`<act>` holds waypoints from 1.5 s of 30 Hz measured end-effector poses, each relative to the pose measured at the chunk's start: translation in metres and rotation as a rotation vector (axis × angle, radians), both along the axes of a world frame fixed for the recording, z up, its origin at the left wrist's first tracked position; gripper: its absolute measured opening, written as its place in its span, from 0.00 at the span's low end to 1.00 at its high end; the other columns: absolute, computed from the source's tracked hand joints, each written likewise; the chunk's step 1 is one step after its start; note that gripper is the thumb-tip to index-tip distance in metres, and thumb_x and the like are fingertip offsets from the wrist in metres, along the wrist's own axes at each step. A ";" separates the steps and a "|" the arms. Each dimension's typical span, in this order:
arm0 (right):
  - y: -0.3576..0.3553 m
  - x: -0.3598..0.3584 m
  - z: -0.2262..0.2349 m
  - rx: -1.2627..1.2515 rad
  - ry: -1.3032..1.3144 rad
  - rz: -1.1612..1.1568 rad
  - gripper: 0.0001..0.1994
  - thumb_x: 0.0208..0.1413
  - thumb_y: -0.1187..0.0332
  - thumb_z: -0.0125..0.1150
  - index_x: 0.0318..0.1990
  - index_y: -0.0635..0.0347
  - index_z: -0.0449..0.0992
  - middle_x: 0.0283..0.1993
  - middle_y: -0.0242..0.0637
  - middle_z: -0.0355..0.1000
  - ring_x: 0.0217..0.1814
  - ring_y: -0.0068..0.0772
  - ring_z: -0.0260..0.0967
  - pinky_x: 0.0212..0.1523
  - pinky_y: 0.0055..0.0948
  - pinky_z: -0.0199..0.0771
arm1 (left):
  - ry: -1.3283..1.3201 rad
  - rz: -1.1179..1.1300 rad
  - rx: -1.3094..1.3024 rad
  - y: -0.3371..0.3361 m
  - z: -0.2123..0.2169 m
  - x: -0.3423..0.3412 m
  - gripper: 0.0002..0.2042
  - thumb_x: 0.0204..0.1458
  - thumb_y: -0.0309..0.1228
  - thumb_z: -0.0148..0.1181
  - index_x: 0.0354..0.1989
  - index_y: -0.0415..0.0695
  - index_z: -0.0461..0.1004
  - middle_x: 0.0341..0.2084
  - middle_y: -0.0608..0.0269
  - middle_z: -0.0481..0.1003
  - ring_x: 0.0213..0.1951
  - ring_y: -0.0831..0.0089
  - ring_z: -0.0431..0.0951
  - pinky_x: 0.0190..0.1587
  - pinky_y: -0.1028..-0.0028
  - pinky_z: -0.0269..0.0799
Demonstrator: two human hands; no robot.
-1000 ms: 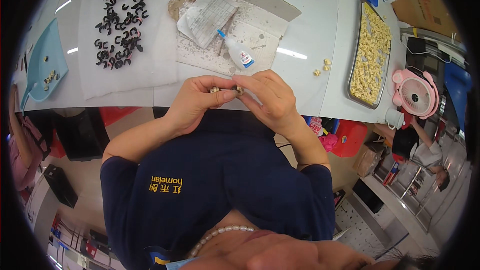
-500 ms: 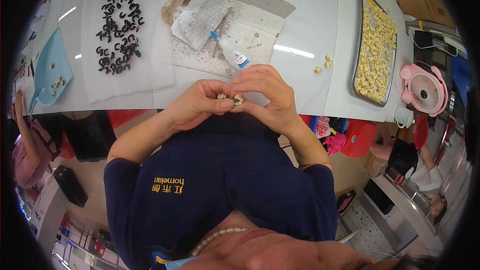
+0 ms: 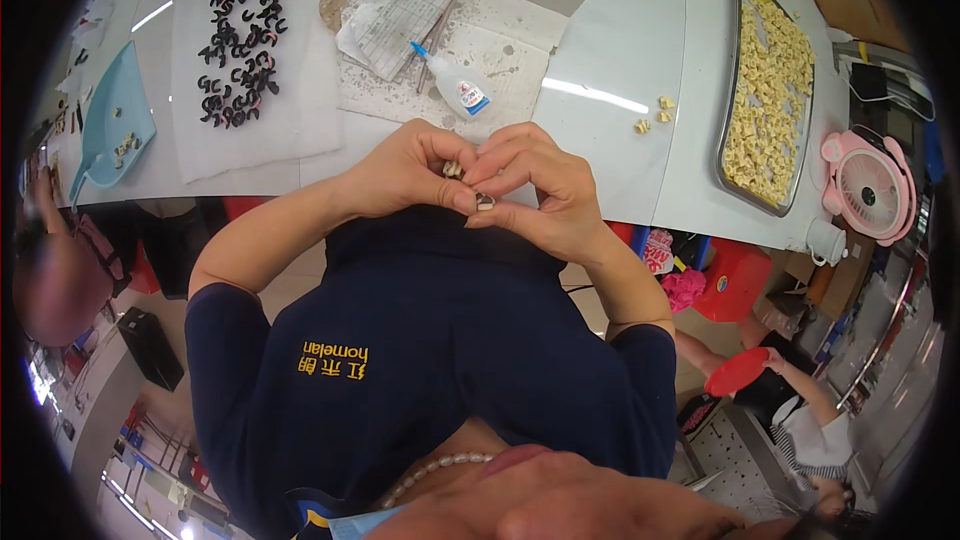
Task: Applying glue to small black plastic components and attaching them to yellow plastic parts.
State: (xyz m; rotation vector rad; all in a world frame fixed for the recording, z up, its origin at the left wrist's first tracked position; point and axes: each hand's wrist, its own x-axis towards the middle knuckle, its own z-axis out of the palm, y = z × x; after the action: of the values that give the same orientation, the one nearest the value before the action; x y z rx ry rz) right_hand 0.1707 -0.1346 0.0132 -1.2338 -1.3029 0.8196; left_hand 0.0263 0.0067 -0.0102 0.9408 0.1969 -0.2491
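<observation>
Your left hand and right hand meet at the near edge of the white worktable, fingertips pressed together just above your dark navy shirt. Both hands are curled nearly closed in a pinch. Between them sits a small pale beige piece with a dark centre, held at your right thumb tip, and a second small pale bit shows at your left fingertips; which hand bears the main grip on each, cannot tell. Just beyond your hands lies a small clear glue bottle with a blue nozzle, on its side on a stained sheet of grey paper. Left of that, a white cloth carries a scatter of small black curved pieces. Farther left, a light blue plastic dustpan holds a few pale bits. To the right, a long metal tray is filled with pale yellow pieces, three loose ones lying beside it. A pink round desk fan sits at the table's right end.
</observation>
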 end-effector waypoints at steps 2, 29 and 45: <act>-0.002 0.000 -0.003 -0.024 0.147 0.025 0.11 0.34 0.74 0.71 0.26 0.58 0.72 0.34 0.29 0.73 0.45 0.33 0.66 0.44 0.29 0.68 | 0.038 0.009 -0.018 -0.005 0.004 0.002 0.09 0.43 0.25 0.64 0.34 0.40 0.74 0.27 0.72 0.72 0.32 0.86 0.69 0.35 0.84 0.65; 0.008 -0.017 -0.028 0.172 -0.039 -0.265 0.16 0.38 0.76 0.67 0.37 0.58 0.70 0.38 0.35 0.70 0.41 0.32 0.67 0.41 0.26 0.68 | 0.055 0.343 -0.354 -0.026 -0.008 -0.015 0.15 0.54 0.33 0.54 0.46 0.38 0.70 0.33 0.69 0.70 0.32 0.85 0.66 0.36 0.83 0.62; 0.002 -0.013 0.003 -0.024 -0.199 -0.347 0.23 0.42 0.74 0.65 0.48 0.59 0.66 0.38 0.36 0.73 0.38 0.28 0.71 0.40 0.24 0.70 | 0.020 0.269 -0.573 -0.027 -0.010 -0.001 0.12 0.55 0.37 0.52 0.40 0.41 0.70 0.27 0.74 0.66 0.27 0.85 0.59 0.29 0.85 0.56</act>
State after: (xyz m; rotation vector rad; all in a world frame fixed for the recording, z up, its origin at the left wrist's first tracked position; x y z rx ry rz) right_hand 0.1576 -0.1322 0.0163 -1.5382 -1.1896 0.4744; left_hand 0.0253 -0.0206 -0.0207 0.3371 0.2506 -0.0574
